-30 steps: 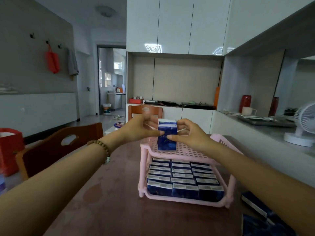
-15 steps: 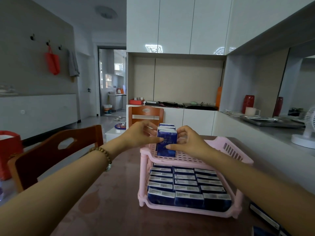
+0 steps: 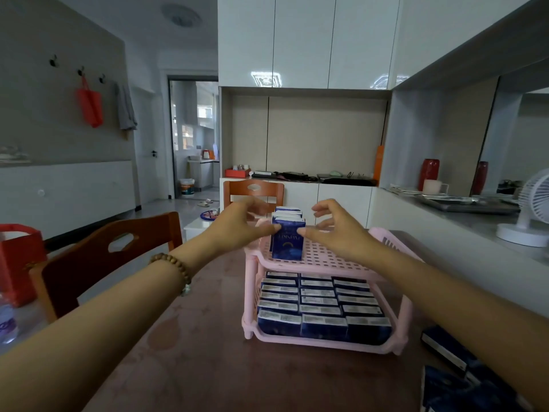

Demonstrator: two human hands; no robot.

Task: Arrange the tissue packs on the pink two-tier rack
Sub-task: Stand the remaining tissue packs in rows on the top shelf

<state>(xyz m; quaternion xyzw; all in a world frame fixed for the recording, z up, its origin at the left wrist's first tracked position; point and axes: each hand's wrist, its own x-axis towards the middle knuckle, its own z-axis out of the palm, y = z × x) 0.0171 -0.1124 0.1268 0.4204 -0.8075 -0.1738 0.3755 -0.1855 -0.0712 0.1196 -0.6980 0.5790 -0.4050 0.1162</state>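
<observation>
The pink two-tier rack (image 3: 332, 264) stands on the brown table. Its lower tier is filled with several dark blue tissue packs (image 3: 320, 307) lying in three rows. At the back left of the upper tier, a few blue packs stand upright in a row, and the front pack (image 3: 287, 245) faces me. My left hand (image 3: 243, 230) is at that pack's left side, its thumb tip touching the upper corner. My right hand (image 3: 338, 233) is at the pack's right side with fingers spread and lifted; only its thumb tip meets the pack's edge.
More loose blue packs (image 3: 445, 350) lie on the table at the right front corner. A wooden chair (image 3: 101, 260) stands at the left and another chair (image 3: 252, 188) behind the rack. A white fan (image 3: 531, 209) sits on the counter to the right.
The pack that both hands held has come down onto the upper tier in front of the others. My fingers have opened off it, leaving only the thumbs touching.
</observation>
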